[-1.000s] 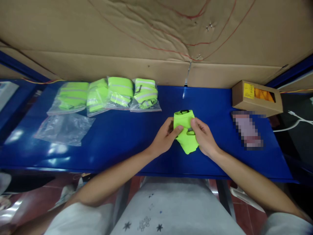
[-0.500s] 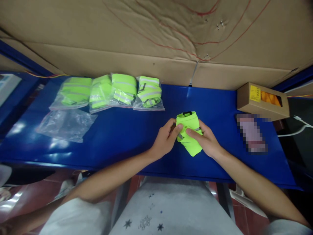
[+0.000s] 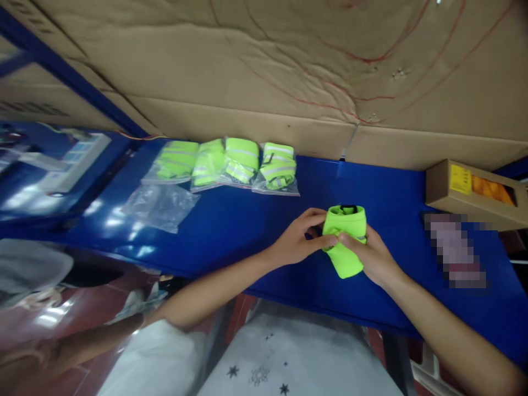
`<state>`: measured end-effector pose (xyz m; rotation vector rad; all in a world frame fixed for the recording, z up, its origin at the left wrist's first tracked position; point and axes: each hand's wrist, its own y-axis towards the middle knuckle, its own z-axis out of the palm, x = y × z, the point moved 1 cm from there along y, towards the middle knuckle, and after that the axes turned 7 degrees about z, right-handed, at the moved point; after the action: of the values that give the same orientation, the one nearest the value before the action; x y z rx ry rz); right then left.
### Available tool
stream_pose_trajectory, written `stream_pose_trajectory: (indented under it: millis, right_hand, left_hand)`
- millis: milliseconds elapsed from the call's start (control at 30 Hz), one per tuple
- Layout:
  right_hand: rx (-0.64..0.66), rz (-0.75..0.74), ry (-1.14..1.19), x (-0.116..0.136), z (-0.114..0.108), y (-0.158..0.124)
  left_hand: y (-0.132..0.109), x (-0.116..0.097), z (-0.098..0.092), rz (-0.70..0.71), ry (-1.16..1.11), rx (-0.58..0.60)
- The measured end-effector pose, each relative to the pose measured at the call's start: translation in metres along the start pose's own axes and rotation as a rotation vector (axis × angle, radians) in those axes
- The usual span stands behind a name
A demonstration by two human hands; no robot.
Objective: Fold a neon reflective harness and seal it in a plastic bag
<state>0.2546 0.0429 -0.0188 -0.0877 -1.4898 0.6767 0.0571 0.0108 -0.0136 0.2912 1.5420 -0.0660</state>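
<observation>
A folded neon-yellow fabric bundle (image 3: 346, 225) with a black piece at its top is held above the blue table (image 3: 247, 231). My left hand (image 3: 301, 236) pinches its left side, thumb on the front. My right hand (image 3: 369, 250) grips the right side, its thumb pressed across the front and its fingers hidden behind. Several similar neon-yellow bundles with grey stripes, each in a clear bag, lie in a row at the back; the rightmost is a striped bundle (image 3: 278, 165). A flat clear bag (image 3: 163, 206) lies in front of the row's left end.
At the right stand a cardboard box (image 3: 439, 184) with orange contents and a pixelated flat object (image 3: 456, 247). Cardboard panels (image 3: 247, 82) rise behind the table. At the far left are a white device (image 3: 76, 165) and part of a person's arm (image 3: 82, 344).
The view has shifted left, so the table things appear farther right. Both hands still hold the bundle, which is turned slightly more upright, with its lower part partly smoothed.
</observation>
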Motion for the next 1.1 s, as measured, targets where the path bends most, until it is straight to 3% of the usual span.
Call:
stream_pose_trajectory:
  millis: [200,300,367,433,467,533,567,633,700,800,900,1000,1100]
  right_hand:
    - [-0.087,0.088,-0.037,-0.006,-0.004,-0.005]
    - [-0.144,0.159,0.012,-0.005,-0.006,-0.006]
    - [-0.159,0.213,0.039,-0.005,-0.01,-0.005]
    - [-0.16,0.232,0.042,-0.007,-0.014,-0.004]
    - [-0.158,0.235,0.036,-0.008,-0.015,-0.003]
    - [-0.148,0.24,0.024,-0.011,-0.016,-0.003]
    - [-0.141,0.246,0.017,-0.011,-0.015,-0.003]
    - [-0.126,0.251,0.009,-0.012,-0.012,-0.005]
    - [-0.127,0.252,0.01,-0.01,-0.008,-0.007]
    - [-0.168,0.244,0.039,-0.006,-0.006,-0.008]
    - [-0.216,0.215,0.056,-0.003,-0.007,-0.005]
    - [-0.217,0.178,0.036,0.0,-0.008,-0.002]
    - [-0.193,0.149,0.042,0.004,-0.007,-0.003]
  left_hand:
    - [-0.004,-0.014,0.001,0.105,0.18,0.124]
    - [-0.023,-0.031,-0.014,0.143,0.342,0.055]
    - [-0.046,-0.042,-0.049,0.18,0.589,-0.14]
    - [-0.077,-0.049,-0.106,0.14,0.894,-0.494]
    - [-0.094,-0.052,-0.14,0.05,1.027,-0.691]
    - [-0.128,-0.053,-0.205,-0.296,1.228,-0.989]
    - [-0.142,-0.052,-0.233,-0.398,1.244,-1.049]
    - [-0.164,-0.049,-0.275,-0.511,1.248,-1.056]
    - [-0.176,-0.045,-0.296,-0.563,1.24,-0.987]
    - [-0.187,-0.044,-0.298,-0.571,1.254,-0.894]
    - [-0.197,-0.059,-0.274,-0.552,1.287,-0.851]
    - [-0.195,-0.084,-0.225,-0.431,1.303,-0.741]
    - [-0.164,-0.101,-0.152,-0.01,1.237,-0.313]
